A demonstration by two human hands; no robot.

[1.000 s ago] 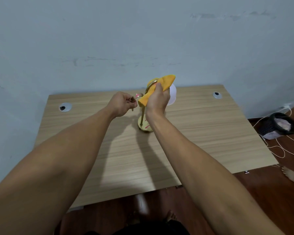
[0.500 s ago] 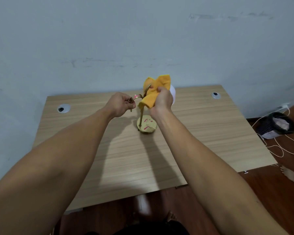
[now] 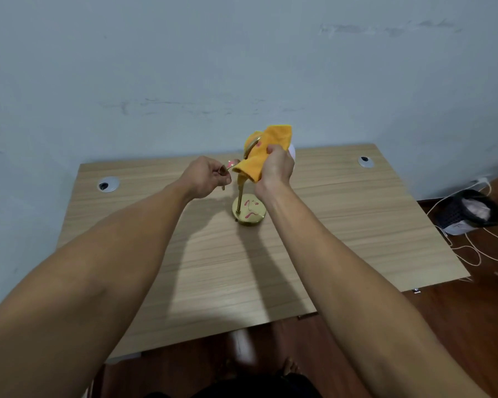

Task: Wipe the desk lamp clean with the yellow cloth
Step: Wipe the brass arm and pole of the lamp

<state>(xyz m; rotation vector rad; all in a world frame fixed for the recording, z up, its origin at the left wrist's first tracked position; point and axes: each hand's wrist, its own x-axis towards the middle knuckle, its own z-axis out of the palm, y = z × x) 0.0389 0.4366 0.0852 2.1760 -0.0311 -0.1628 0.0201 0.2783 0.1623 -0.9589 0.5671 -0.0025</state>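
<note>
Head view: a gold desk lamp (image 3: pixel 248 214) is seen standing on its round base near the middle of a wooden desk (image 3: pixel 342 225), toward the far edge, with red marks visible on the base. The yellow cloth (image 3: pixel 266 150) is gripped in the right hand (image 3: pixel 275 170) and is bunched around the upper part of the lamp, above the thin upright stem. A curved gold arm is seen at the cloth's left edge, and a sliver of white shade is shown just right of the hand. The left hand (image 3: pixel 206 177) is closed on a small part of the lamp to the left of the stem; what exactly is pinched there is too small to be made out, though it appears to be a thin metal piece.

Compared with half a second ago, the cloth is held slightly higher and more spread at its top, and the right hand is turned a little more over the lamp head. The base is uncovered, as it was then, whereas a second ago it was partly hidden by the right wrist. The left hand's hold is unchanged.

Two round cable grommets (image 3: pixel 108 184) are set in the desk's far corners. A dark mesh basket (image 3: pixel 469 209) and white cords are seen on the floor to the right.
</note>
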